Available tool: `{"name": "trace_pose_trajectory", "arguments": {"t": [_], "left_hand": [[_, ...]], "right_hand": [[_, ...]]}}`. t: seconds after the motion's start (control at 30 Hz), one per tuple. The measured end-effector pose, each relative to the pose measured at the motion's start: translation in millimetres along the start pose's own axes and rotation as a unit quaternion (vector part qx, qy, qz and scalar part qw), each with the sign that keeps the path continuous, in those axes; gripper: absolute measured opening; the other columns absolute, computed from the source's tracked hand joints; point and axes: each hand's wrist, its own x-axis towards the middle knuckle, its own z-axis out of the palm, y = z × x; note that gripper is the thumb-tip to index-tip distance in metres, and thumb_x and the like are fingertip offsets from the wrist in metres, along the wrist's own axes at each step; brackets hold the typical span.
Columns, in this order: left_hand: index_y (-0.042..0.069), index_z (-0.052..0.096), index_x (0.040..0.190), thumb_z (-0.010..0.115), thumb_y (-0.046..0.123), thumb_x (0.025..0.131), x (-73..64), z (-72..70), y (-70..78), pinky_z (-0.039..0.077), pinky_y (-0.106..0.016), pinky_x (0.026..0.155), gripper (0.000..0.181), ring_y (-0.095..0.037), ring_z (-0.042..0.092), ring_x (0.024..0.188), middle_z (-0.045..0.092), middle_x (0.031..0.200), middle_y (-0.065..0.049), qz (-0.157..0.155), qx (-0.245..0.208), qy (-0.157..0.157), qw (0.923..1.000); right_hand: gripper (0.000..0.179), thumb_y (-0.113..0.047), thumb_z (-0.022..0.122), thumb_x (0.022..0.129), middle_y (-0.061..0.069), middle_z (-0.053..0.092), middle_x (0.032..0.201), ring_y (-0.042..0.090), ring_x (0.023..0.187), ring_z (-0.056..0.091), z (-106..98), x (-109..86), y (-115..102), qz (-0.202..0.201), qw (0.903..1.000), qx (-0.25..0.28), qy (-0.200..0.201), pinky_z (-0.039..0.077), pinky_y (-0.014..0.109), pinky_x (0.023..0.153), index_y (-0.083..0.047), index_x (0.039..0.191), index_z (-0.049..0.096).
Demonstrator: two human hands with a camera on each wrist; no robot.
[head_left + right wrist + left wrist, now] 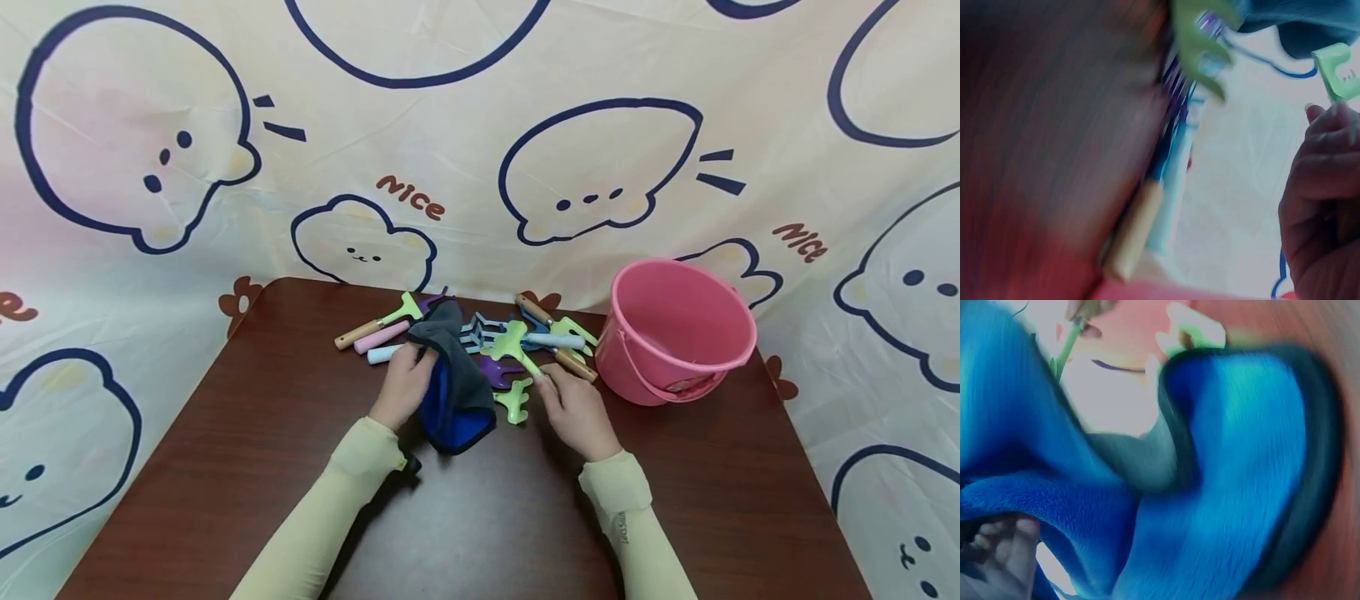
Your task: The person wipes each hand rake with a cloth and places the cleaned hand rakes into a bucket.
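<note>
In the head view my left hand [405, 385] grips a cleaning cloth [459, 392], dark grey on one side and bright blue on the other, which hangs in folds. The cloth [1241, 456] fills most of the left wrist view, blurred. My right hand [576, 410] holds the handle of a light green garden hand rake [508, 340], its head raised toward the cloth. In the right wrist view the fingers [1329, 169] curl round that handle below the green head [1333, 65]. Another green tool head [514, 402] lies on the table between the hands.
Behind the hands several small garden tools lie in a pile, among them a pale blue rake [480, 329], a purple fork [498, 372] and a wooden-handled green tool [358, 335]. A pink bucket [637, 367] stands at the right on the brown table [480, 533]. A printed curtain [480, 142] hangs behind.
</note>
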Motion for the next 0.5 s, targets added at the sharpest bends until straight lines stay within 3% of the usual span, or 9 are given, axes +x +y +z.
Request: {"name": "trace_pose_trajectory", "arguments": {"t": [0.1,0.2,0.27,0.37,0.4,0.5], "left_hand": [[0.001,0.048,0.151,0.041,0.024,0.110,-1.3,5.4,-2.7,0.031,-0.050,0.123,0.047,-0.032,0.040,0.148,0.046,0.158,-0.019,-0.102,-0.081,-0.047,0.9904],[0.002,0.031,0.160,0.034,0.027,0.112,-5.0,14.6,-3.1,0.022,-0.050,0.127,0.055,-0.031,0.024,0.156,0.029,0.168,-0.016,-0.155,-0.153,-0.091,0.9716],[0.003,0.024,0.163,0.033,0.026,0.112,-8.9,20.8,-1.4,0.018,-0.049,0.128,0.057,-0.029,0.017,0.158,0.021,0.171,-0.015,-0.155,-0.190,-0.116,0.9625],[0.004,0.017,0.165,0.033,0.022,0.112,-14.2,28.7,1.2,0.015,-0.048,0.128,0.058,-0.028,0.013,0.159,0.015,0.173,-0.013,-0.132,-0.265,-0.157,0.9424],[0.006,0.016,0.165,0.034,0.021,0.111,-15.8,30.5,1.7,0.014,-0.047,0.128,0.059,-0.026,0.011,0.159,0.014,0.173,-0.011,-0.120,-0.275,-0.166,0.9394],[0.011,0.017,0.166,0.042,0.017,0.110,-18.4,34.3,1.4,0.015,-0.047,0.128,0.061,-0.024,0.015,0.158,0.019,0.172,-0.009,-0.083,-0.265,-0.173,0.9449]], "right_hand": [[0.024,-0.025,0.047,0.112,0.000,0.053,0.069,0.012,0.059,0.047,3,-0.4,-8,0.019,0.9962,0.082,-0.024,0.042,0.029,0.058,-0.009,0.107,0.064],[0.033,-0.029,0.040,0.114,0.004,0.056,0.070,0.013,0.054,0.049,7,-1.0,-15,0.030,0.9859,0.157,-0.051,0.046,0.029,0.054,-0.005,0.104,0.060],[0.037,-0.033,0.037,0.114,0.007,0.058,0.071,0.015,0.051,0.050,10,-2.0,-19,0.041,0.9752,0.202,-0.080,0.048,0.031,0.050,-0.003,0.105,0.057],[0.042,-0.038,0.034,0.114,0.009,0.059,0.072,0.020,0.046,0.052,15,-3.9,-25,0.058,0.9574,0.254,-0.124,0.050,0.036,0.045,-0.003,0.113,0.056],[0.042,-0.040,0.033,0.114,0.008,0.058,0.073,0.021,0.046,0.053,17,-4.4,-26,0.061,0.9532,0.262,-0.137,0.051,0.037,0.044,-0.004,0.114,0.056],[0.040,-0.041,0.033,0.114,0.008,0.058,0.072,0.024,0.046,0.055,21,-5.6,-30,0.059,0.9482,0.266,-0.164,0.052,0.040,0.044,-0.008,0.112,0.055]]}}
